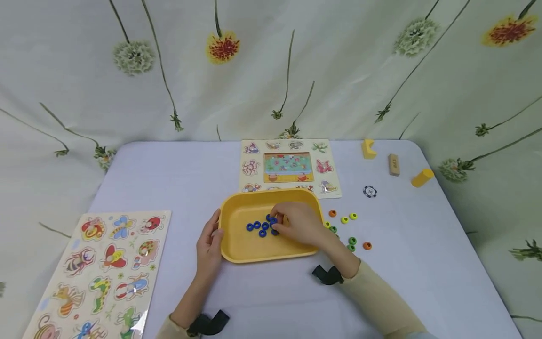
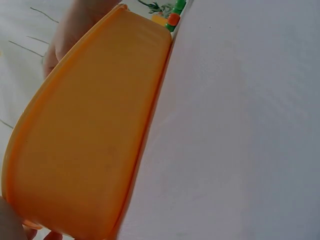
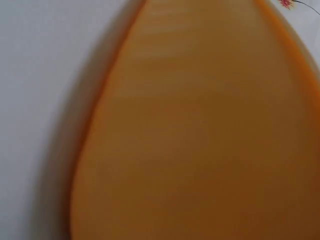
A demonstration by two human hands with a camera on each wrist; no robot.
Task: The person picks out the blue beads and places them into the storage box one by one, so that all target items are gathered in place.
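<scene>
The right hand [image 1: 298, 225] reaches into the yellow tray [image 1: 243, 247] from the right, fingers curled down over the right end of a cluster of blue rings [image 1: 262, 226] on the tray floor; its fingertips touch or pinch the rightmost rings, though the head view does not show plainly whether one is actually gripped. The left hand [image 1: 210, 245] rests against the tray's left rim, fingers fairly straight along the wall and thumb at the edge, steadying it rather than wrapping it. The tray sits on the pale table [image 1: 169, 179], near the middle, just near of a sea-creature puzzle board [image 1: 290, 165]. Just right of the tray lie loose orange, yellow-green and green rings [image 1: 350, 230], some hidden behind the right wrist. Further right and far are a poker chip [image 1: 370, 191], a yellow block [image 1: 368, 149], a wooden block [image 1: 394, 164] and a yellow cylinder [image 1: 422, 177]. An insect puzzle board [image 1: 101, 273] lies at the near left. The left wrist view shows only the tray's outer wall [image 2: 90, 150] close up against the table, with a few coloured rings [image 2: 173, 17] beyond; the right wrist view is filled by blurred tray surface [image 3: 200, 140], with neither hand nor rings visible.
</scene>
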